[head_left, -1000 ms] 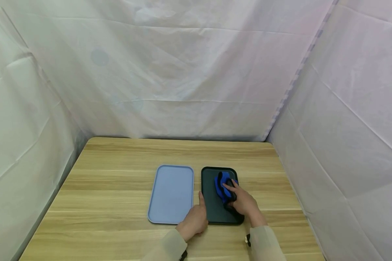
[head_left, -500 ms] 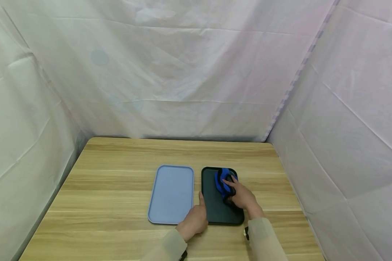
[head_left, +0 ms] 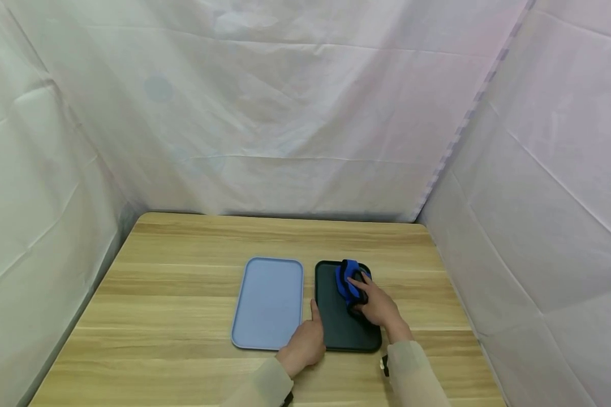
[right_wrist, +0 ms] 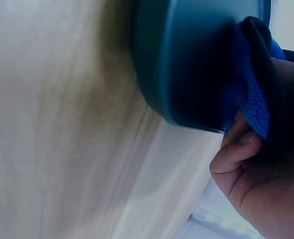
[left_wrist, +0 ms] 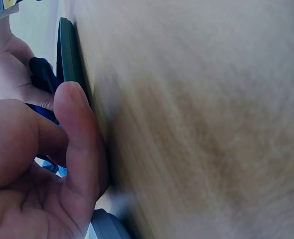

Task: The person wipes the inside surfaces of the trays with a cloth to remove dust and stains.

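A dark green tray [head_left: 333, 328] lies on the table in the head view. On its upper right part my right hand [head_left: 381, 308] grips a bunched blue cloth [head_left: 347, 274] with black edging, fingers spread over the top. The right wrist view shows fingertips curled at the edge of the cloth [right_wrist: 256, 107], close over the tray [right_wrist: 187, 74]. My left hand [head_left: 305, 341] lies at the tray's near left corner, its index finger straight along the left rim. In the left wrist view the thumb of the left hand [left_wrist: 79, 134] overlaps the green tray [left_wrist: 70, 55].
A light blue tray [head_left: 269, 302] lies just left of the green one, a narrow gap between them. Both stand on a wood-grain table [head_left: 173, 294]. White cloth sheets [head_left: 295, 113] hang behind the table and on both sides.
My right hand has moved the blue cloth a little toward the far edge of the green tray. The left hand and both trays stay in place.
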A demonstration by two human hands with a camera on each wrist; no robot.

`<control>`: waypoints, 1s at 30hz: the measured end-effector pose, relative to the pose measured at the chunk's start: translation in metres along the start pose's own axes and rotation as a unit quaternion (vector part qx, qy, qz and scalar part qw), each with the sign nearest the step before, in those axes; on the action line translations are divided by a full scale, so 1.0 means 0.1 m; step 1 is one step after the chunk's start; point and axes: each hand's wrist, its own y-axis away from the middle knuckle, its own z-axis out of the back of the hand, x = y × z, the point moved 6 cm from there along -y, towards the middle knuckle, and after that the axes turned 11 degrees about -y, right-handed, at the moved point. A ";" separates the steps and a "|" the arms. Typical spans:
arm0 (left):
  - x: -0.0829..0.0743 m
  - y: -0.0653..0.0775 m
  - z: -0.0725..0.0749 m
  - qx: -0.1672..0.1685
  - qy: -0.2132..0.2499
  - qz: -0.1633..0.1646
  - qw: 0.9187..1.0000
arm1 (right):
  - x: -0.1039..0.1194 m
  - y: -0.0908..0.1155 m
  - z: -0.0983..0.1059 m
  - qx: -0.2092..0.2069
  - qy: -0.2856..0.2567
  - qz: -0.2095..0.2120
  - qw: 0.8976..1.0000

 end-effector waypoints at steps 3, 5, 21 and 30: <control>-0.01 0.00 0.00 -0.001 0.005 0.001 1.000 | 0.03 0.03 0.03 -0.017 -0.007 0.013 1.000; -0.01 0.01 0.00 -0.001 0.006 0.002 1.000 | 0.03 0.05 0.04 -0.028 -0.007 0.020 0.999; -0.01 0.00 -0.01 -0.008 -0.013 0.007 1.000 | 0.04 0.11 0.14 -0.092 -0.007 0.054 0.994; 0.01 -0.01 -0.03 0.005 -0.004 0.004 1.000 | 0.07 0.14 0.25 -0.105 -0.007 0.074 0.992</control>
